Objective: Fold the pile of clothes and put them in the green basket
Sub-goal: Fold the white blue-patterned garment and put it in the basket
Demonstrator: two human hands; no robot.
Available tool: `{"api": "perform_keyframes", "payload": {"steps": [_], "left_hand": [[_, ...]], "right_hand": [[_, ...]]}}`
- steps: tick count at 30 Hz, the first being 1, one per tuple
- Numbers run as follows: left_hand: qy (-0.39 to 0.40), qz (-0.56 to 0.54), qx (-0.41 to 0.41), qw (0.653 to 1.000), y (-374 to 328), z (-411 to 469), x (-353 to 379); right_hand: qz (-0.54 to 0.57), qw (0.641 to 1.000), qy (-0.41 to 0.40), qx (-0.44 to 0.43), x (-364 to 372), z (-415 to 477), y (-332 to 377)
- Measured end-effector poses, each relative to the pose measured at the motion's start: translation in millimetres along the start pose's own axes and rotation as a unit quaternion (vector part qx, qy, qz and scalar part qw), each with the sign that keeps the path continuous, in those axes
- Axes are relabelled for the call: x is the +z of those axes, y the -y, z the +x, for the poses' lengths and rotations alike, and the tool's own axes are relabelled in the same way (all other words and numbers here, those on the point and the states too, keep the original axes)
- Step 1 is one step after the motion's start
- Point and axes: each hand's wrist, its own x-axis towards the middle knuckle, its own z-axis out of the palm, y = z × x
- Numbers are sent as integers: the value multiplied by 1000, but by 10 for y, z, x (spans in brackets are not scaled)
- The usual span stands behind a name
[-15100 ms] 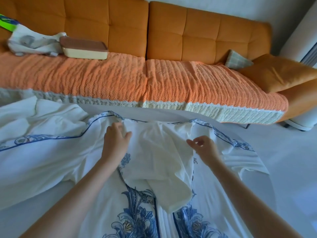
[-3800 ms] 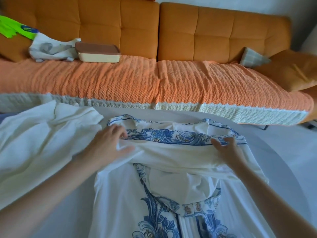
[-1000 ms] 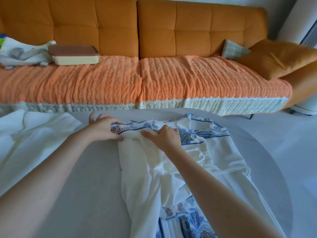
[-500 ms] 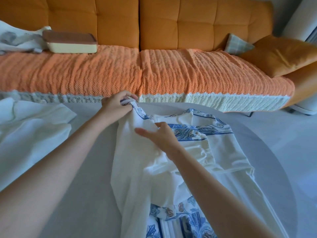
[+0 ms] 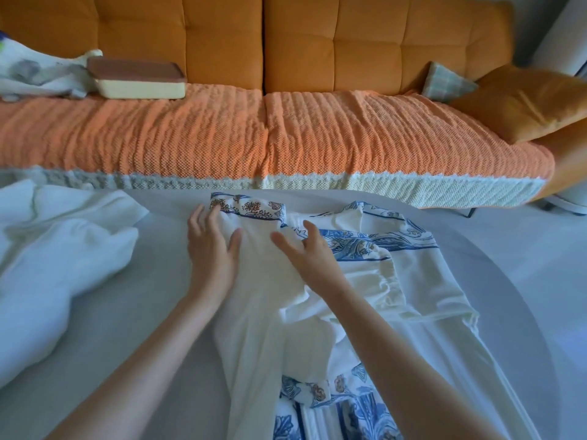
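Now the white pile (image 5: 60, 249) lies far left on the table (image 5: 152, 315). Our left hand (image 5: 211, 257) and right hand (image 5: 314, 260) press flat, opened out, holding nothing, on the blue-printed dress (image 5: 416, 290), which stretches from them toward us. We see no green basket.

Soft matt cloth garment (image 5: 365, 281), textured woven sofa cover (image 5: 349, 134)

Garment (image 5: 365, 300) on table (image 5: 127, 328), sofa (image 5: 286, 131) behind
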Motion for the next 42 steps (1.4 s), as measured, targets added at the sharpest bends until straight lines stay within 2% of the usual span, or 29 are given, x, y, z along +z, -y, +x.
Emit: {"api": "perform_keyframes", "payload": {"steps": [2, 5, 7, 9, 11, 13, 15, 17, 19, 20, 21, 23, 25, 31, 36, 40, 42], "left_hand": [[96, -21, -28, 995, 144, -127, -32], [208, 67, -31, 975, 130, -71, 41], [230, 119, -17, 966, 30, 2, 80], [207, 135, 14, 969, -28, -4, 75], [232, 178, 35, 956, -35, -110, 57], [279, 225, 38, 933, -20, -204, 69], [306, 210, 20, 928, -29, -180, 74], [285, 142, -27, 948, -107, -150, -18], [146, 28, -66, 987, -170, -241, -233], [88, -19, -80, 993, -186, -360, -368], [73, -42, -96, 992, -196, -540, -530], [147, -53, -146, 977, -231, -971, -856], [246, -44, -204, 946, -342, -1402, -1151], [359, 29, -164, 918, -584, -1944, -1461], [387, 73, -134, 909, -610, -2109, -1598], [351, 58, -122, 926, -641, -2315, -1690], [315, 22, -119, 941, -720, -2422, -1705]], "right_hand": [[-64, 998, -15, -6, 52, -37, 12], [-77, 997, 21, 2, 174, -38, 0], [-48, 999, 6, -18, 157, -16, -15], [-48, 998, -11, -40, 110, -15, -62], [-167, 984, -15, -53, 108, -40, -154], [-295, 954, -28, -44, 126, -62, -258], [-319, 946, -47, -36, 131, -80, -259], [-312, 945, -72, -57, 79, -142, -184], [-269, 954, -101, -88, -8, -260, -100], [-237, 960, -106, -102, -46, -337, -77], [-204, 967, -103, -115, -78, -451, -57], [-161, 976, -79, -123, -96, -712, -51], [-172, 979, -46, -103, -76, -1015, -39], [-187, 981, 20, -36, 136, -1625, -64], [-206, 978, 39, -6, 276, -1950, -140], [-198, 978, 63, 34, 342, -2099, -136], [-130, 987, 78, 59, 351, -2168, -117]]}}
